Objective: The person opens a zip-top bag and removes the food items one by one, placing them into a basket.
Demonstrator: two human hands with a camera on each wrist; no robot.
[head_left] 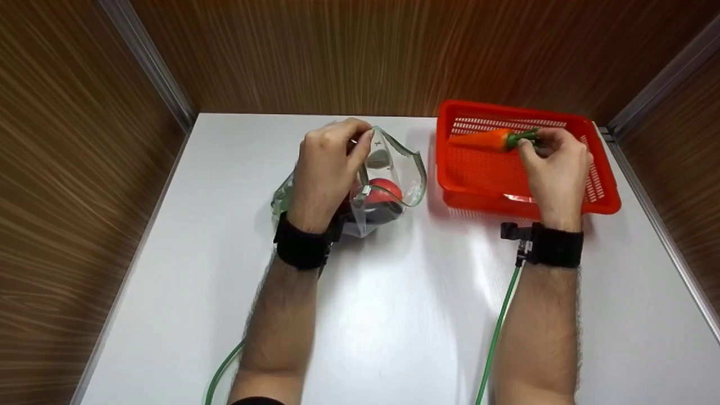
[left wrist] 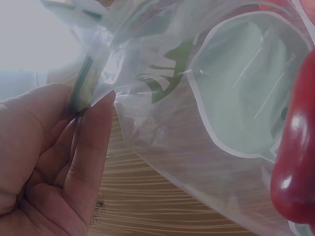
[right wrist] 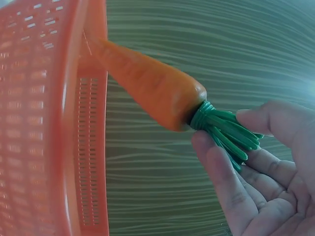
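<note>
Left hand (head_left: 329,169) pinches rim of clear zip bag (head_left: 394,169), thumb and fingers closed on green zip strip, mouth held open; bag rests on white table (head_left: 360,315), left of basket; red tomato (head_left: 382,191) inside bag. Right hand (head_left: 554,166) pinches green leaf top of toy carrot (head_left: 484,139), fingers curled round stems; carrot held roughly level over red slotted basket (head_left: 604,202), tip pointing left; basket stands on table just right of bag.
</note>
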